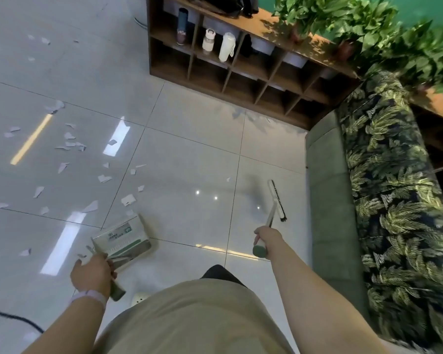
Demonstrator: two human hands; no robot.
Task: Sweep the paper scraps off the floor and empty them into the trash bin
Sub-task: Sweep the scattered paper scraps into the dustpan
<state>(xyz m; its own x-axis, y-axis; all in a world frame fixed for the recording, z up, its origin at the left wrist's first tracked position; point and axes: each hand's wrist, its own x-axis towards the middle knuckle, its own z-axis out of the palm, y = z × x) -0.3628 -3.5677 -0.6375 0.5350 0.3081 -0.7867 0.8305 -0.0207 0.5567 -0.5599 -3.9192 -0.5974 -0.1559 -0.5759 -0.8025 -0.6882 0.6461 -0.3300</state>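
Paper scraps [69, 144]: many torn white pieces, loose on the glossy tiled floor [189, 139], strewn over the left half of the view; a few lie just ahead of the dustpan, one small piece sits apart toward the broom.
Dustpan [124, 237]: pale, long-handled, pan end low at the floor near the closest scraps; handle gripped by the left hand [92, 273], fingers curled round it.
Broom [276, 200]: narrow head with dark bristles, well right of the scraps, near the sofa; handle held in the right hand [266, 236], fingers wrapped round its green end.
Trash bin: not in view.
Surroundings: green sofa [325, 190] with leaf-print cushion, wooden cubby shelf [215, 72] holding bottles, potted plants above.
Risks, as judged: a quick stroke could scatter light scraps on the slick tile; a lifted pan lip would let pieces slide beneath; far pieces easily missed.
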